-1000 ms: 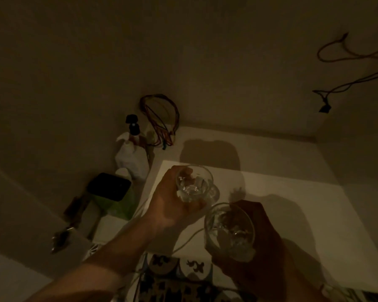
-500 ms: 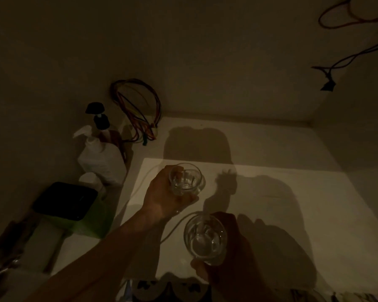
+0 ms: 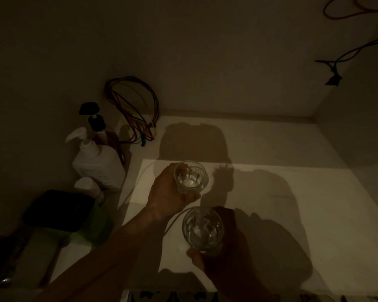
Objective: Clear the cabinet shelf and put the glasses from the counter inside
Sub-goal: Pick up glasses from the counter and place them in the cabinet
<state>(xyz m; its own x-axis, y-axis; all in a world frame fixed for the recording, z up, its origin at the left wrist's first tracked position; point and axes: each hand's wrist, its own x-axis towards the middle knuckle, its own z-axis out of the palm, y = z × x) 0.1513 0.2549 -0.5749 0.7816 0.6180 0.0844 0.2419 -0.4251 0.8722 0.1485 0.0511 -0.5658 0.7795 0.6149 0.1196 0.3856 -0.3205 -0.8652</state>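
Head view: left hand (image 3: 168, 192) grips one glass (image 3: 190, 176), right hand (image 3: 225, 253) grips a second glass (image 3: 202, 231), both over the bare shelf (image 3: 292, 203), neither set down yet, so placing remains.

We find no text that can be read. The white pump bottle (image 3: 98, 164) at the far left of the counter (image 3: 292, 214) carries faint grey print on its side, but in the dim light it is too blurred for us to make out a word, brand or number. No other label or sign shows legibly anywhere.
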